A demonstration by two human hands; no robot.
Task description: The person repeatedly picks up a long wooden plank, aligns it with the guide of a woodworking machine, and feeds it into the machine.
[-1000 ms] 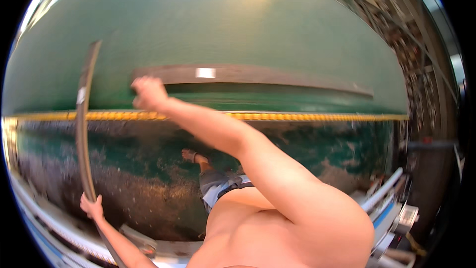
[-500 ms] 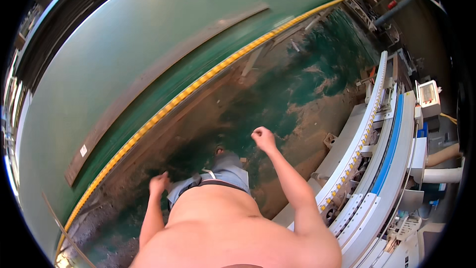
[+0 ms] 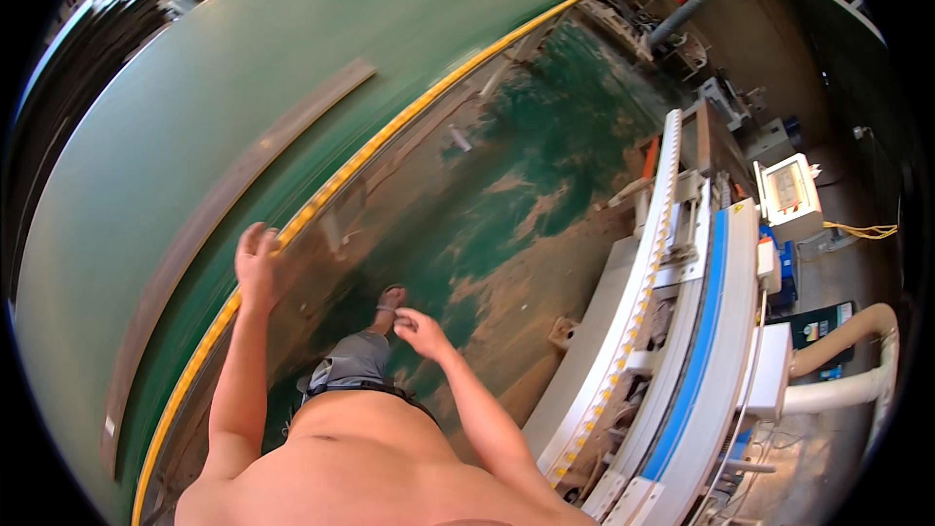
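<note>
My left hand (image 3: 256, 265) is raised at the yellow-rimmed edge (image 3: 370, 150) of a large green table, fingers stretched out with nothing seen in them. Whether it touches the rim I cannot tell. On the tabletop, close to that hand, lies a long narrow brown board (image 3: 205, 206). My right hand (image 3: 421, 333) hangs in front of my body above the floor, its fingers curled together. Anything inside those fingers is hidden.
To the right runs a long machine with a white rail carrying yellow rollers (image 3: 633, 307) and a blue strip (image 3: 692, 331). A control panel (image 3: 789, 197) and thick hoses (image 3: 857, 390) stand beyond it. The green floor (image 3: 545, 136) is dusted with brown powder.
My left hand has risen from beside my body to the table's edge, its fingers opening out. My right hand has come down and inward. The view has turned, showing more of the machine.
</note>
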